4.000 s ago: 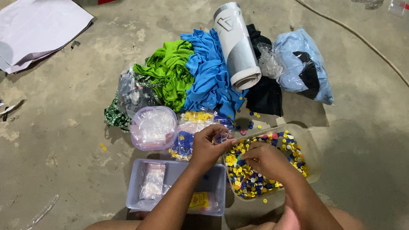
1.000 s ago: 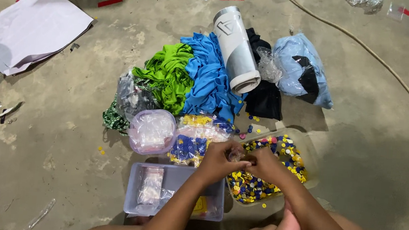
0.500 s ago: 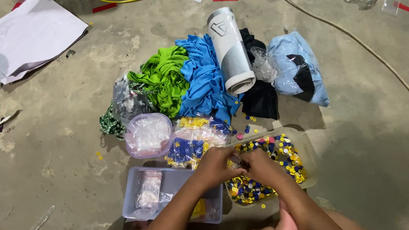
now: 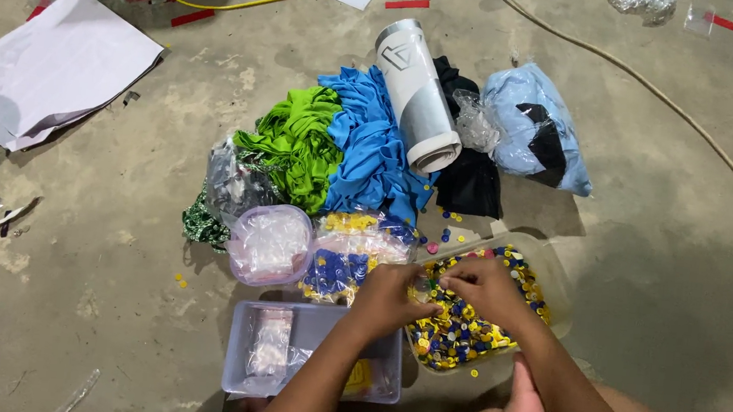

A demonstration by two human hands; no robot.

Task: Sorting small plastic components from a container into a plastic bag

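My left hand [image 4: 389,300] and my right hand [image 4: 486,289] meet fingertip to fingertip over a clear plastic tub [image 4: 553,282] filled with small yellow and blue round pieces [image 4: 453,331]. Both hands pinch something tiny where they touch; what it is cannot be made out. Left of the tub lies a clear bag of the same yellow and blue pieces [image 4: 349,251]. A rectangular clear box [image 4: 323,327] holding a small packet [image 4: 268,342] sits under my left forearm.
A round lidded tub [image 4: 269,243] stands beside the bag. Behind lie green cloth [image 4: 296,145], blue cloth [image 4: 372,148], a rolled grey-white sheet [image 4: 419,95], black cloth [image 4: 469,182] and a pale blue bag [image 4: 531,128]. White paper [image 4: 58,64] lies far left.
My hands have drawn closer together and shifted slightly toward me, from the bag's edge to over the tub. The view has tilted a little; nothing else moved.
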